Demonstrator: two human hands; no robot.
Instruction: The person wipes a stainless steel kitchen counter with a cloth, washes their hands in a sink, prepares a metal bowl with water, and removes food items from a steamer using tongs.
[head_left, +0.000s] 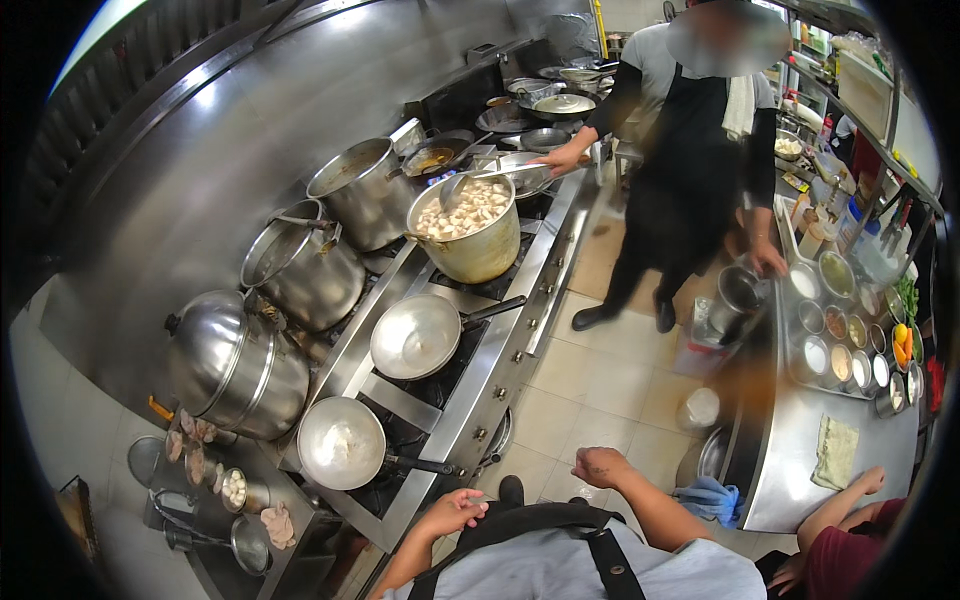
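My left hand (457, 514) hangs in front of my apron (517, 525), holding nothing, its fingers loosely bent and apart. It is nearest to the front edge of the steel stove (480, 435). Over the tiled floor, my right hand (602, 466) is curled into a loose fist, and nothing shows in it. To my left, two pale metal pans, a nearer one (341, 442) and a farther one (416, 336), rest on burners with their black handles toward the aisle. Beyond them stands a large pot (472, 255) filled with pale chopped pieces.
Across the aisle a co-worker (682, 157) grips a long-handled ladle (495, 174) dipping into that pot. Tall stockpots (315, 277) and a domed steamer (232, 367) line the wall. At right, a counter (787, 465) bears seasoning bowls and a folded cloth (834, 452); another person's arm (840, 502) rests there.
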